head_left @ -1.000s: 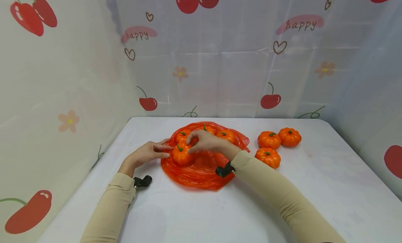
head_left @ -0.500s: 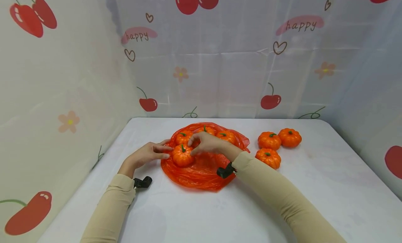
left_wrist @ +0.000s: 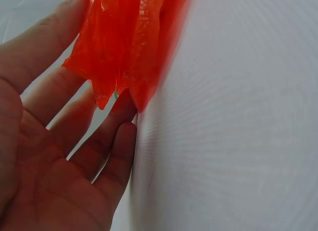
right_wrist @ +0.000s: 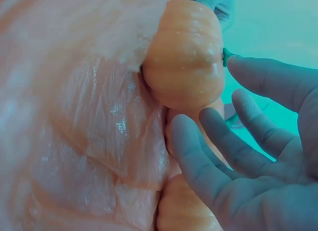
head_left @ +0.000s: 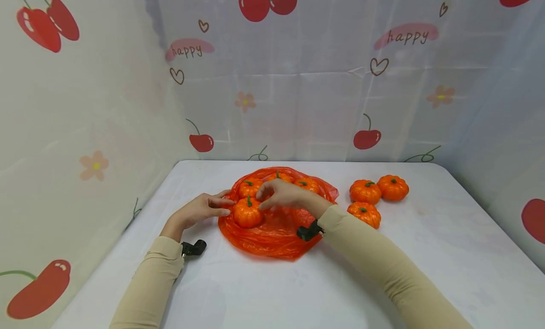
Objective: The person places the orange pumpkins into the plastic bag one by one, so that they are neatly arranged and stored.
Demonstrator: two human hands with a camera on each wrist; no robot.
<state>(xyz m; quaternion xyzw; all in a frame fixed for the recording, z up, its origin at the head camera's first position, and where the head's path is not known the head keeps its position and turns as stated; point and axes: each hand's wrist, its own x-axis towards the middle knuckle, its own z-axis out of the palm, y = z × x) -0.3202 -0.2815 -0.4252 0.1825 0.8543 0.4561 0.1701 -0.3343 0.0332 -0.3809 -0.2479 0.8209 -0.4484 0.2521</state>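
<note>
A red plastic bag (head_left: 272, 241) lies spread on the table with several small orange pumpkins on it. The front pumpkin (head_left: 248, 213) sits at the bag's left side, its green stem pointing up. My right hand (head_left: 283, 195) hovers at that pumpkin's right side, fingers loosely bent. In the right wrist view the thumb and fingers (right_wrist: 186, 136) are spread apart beside the pumpkin (right_wrist: 186, 52), with nothing held between them. My left hand (head_left: 197, 210) is at the bag's left edge, fingers extended. In the left wrist view, fingertips touch the hanging bag edge (left_wrist: 119, 47).
To the right of the bag, a pair of pumpkins (head_left: 365, 192) (head_left: 393, 187) and one nearer pumpkin (head_left: 365, 214) stand on the white table (head_left: 255, 291). The right forearm passes just in front of the nearer one. A printed curtain (head_left: 298, 107) hangs behind the table.
My right hand has shifted slightly right, its fingers loosening from the front pumpkin. That pumpkin's stem has turned more upright. The left hand stays nearly still.
</note>
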